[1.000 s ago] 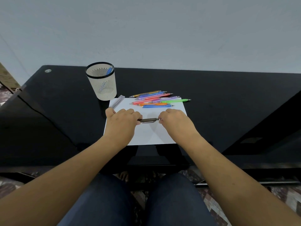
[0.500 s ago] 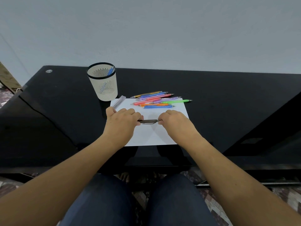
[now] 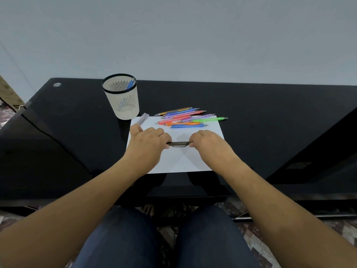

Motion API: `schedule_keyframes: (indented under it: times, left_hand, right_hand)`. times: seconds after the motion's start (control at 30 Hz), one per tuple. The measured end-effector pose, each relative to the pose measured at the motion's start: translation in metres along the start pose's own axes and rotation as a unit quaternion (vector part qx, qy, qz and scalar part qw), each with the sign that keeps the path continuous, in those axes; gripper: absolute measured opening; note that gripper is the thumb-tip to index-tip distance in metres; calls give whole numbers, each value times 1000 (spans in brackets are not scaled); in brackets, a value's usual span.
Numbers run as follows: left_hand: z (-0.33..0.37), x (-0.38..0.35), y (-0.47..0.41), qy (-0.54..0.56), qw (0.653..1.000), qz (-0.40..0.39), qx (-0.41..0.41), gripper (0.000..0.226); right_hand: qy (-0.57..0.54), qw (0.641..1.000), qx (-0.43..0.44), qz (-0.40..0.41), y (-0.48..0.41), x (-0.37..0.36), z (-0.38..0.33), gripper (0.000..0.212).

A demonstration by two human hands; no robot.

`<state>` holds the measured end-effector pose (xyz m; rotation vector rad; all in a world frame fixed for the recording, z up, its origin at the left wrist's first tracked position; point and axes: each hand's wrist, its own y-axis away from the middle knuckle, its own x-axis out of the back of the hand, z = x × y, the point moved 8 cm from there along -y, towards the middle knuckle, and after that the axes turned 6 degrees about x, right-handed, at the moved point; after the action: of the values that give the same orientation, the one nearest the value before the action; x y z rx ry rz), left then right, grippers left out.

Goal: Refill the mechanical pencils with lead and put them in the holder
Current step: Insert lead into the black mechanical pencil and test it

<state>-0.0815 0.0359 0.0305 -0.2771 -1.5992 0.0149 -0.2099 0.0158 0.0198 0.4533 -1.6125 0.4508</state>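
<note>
1 blue pencil inside mesh holder

Black glossy table, top reflective. At the far left corner, 1 small round silver fitting. Left of centre, 1 cream mesh holder, upright on the bare top. Just beside it, 1 white sheet of paper, flat, reaching nearly to the front edge. Across the sheet's far left corner, 1 clear lead case, seemingly half on the table. Along the sheet's far edge, coloured pencils in a cluster, some overhanging onto the bare top.
</note>
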Motion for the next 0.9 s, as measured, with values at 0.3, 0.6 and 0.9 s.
schedule_keyframes:
  times: [0.3, 0.6, 0.9]
  left_hand:
    - [1, -9, -2, 0, 999, -18, 36, 23]
    - [2, -4, -3, 0, 998, 8, 55, 23]
    - [-22, -19, -3, -42, 996, 2, 78, 39]
  right_hand:
    - [-19, 1000, -22, 4, -2, 0, 3, 26]
    - [-123, 991, -44, 29, 0, 2, 3, 23]
    - [-258, 954, -64, 141, 11, 25, 28, 22]
